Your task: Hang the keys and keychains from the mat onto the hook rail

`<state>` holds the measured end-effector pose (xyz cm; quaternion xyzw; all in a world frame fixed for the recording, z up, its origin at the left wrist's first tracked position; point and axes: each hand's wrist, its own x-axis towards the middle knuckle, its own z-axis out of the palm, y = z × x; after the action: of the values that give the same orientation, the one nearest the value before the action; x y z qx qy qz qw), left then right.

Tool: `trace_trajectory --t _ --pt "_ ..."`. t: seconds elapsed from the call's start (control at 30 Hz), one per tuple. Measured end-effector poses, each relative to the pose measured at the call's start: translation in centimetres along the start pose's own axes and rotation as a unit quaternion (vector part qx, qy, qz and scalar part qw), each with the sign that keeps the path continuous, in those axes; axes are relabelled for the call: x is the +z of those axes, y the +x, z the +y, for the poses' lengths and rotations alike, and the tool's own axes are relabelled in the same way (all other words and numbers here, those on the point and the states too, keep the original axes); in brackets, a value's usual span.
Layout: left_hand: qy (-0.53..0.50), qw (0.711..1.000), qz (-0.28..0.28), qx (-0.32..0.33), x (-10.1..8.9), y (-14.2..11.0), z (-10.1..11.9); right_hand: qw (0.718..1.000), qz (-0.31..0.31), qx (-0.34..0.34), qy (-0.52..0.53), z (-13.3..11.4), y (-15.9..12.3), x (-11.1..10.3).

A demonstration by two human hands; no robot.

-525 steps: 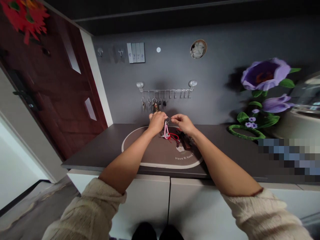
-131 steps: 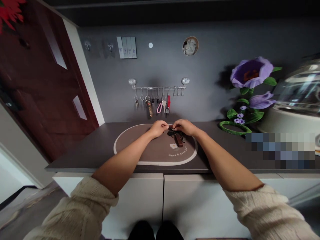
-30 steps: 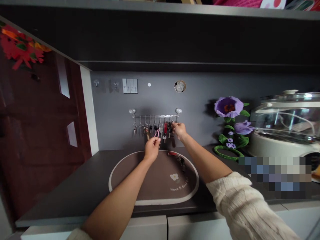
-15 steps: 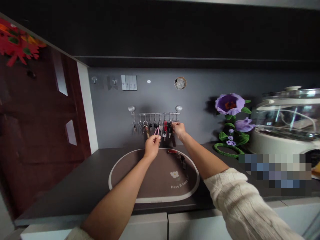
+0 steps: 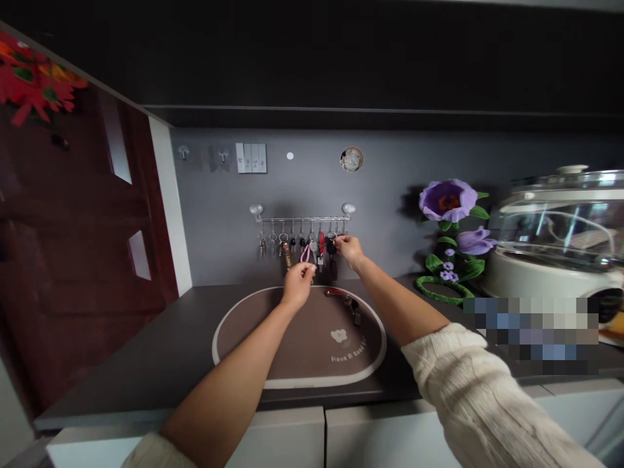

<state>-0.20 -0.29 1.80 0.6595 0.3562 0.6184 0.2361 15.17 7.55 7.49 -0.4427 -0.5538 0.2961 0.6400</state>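
Note:
A clear hook rail on the grey wall carries several bunches of keys. My right hand pinches a key ring near the rail's right end; black keys and a dark tag hang below it. My left hand is closed just under a pink strap that hangs mid-rail. What its fingertips hold, if anything, is hidden. Between the hands hang a red strap and silver keys. A brown tag with lettering hangs to the left. Below, a red-handled key bunch lies on the brown mat.
Purple craft flowers stand right of the rail, beside a white appliance with a clear cover. A dark cabinet overhangs the counter. Wall hooks and a round hole are above the rail.
The dark tag under my right hand has swung left and now hangs straighter. Both hands have stayed nearly in place. The whole view has shifted slightly.

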Motion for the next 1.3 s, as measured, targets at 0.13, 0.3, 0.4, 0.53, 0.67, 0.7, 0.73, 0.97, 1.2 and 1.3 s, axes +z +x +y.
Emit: trace_trajectory --t 0.13,0.3,0.4,0.53,0.67,0.7,0.73,0.97,1.2,1.3 --pt "0.011 1.000 -0.009 0.002 0.0 -0.1 0.1 1.000 -0.007 -0.010 -0.008 0.0 -0.3 -0.6" --pt "0.018 1.000 -0.020 0.000 0.0 -0.3 0.2 0.999 -0.025 -0.018 -0.022 -0.8 -1.8 -2.1" --pt "0.026 0.999 -0.025 0.000 0.0 -0.4 0.3 0.999 -0.052 -0.004 -0.013 -1.4 -3.5 -3.2" --pt "0.056 0.997 -0.051 0.003 0.1 -0.7 0.4 0.995 -0.094 0.024 -0.020 -1.4 -6.1 -4.5" --pt "0.084 0.993 -0.086 0.004 0.4 -1.1 0.3 0.988 -0.130 0.035 -0.070 -0.4 -8.0 -5.4" --pt "0.087 0.991 -0.097 0.001 0.6 -1.2 0.2 0.985 -0.145 0.036 -0.086 -0.1 -8.4 -5.6" --pt "0.088 0.990 -0.108 -0.002 0.7 -1.3 0.1 0.981 -0.161 0.040 -0.103 0.2 -8.7 -5.8" --pt "0.091 0.981 -0.167 -0.036 1.5 -2.0 -0.4 0.952 -0.223 0.099 -0.184 1.9 -9.2 -6.7" --pt "0.096 0.975 -0.184 -0.077 1.6 -2.4 -0.3 0.934 -0.249 0.085 -0.243 3.4 -8.6 -6.8" --pt "0.105 0.971 -0.197 -0.088 1.7 -2.6 -0.5 0.923 -0.262 0.068 -0.272 3.5 -8.5 -6.9"
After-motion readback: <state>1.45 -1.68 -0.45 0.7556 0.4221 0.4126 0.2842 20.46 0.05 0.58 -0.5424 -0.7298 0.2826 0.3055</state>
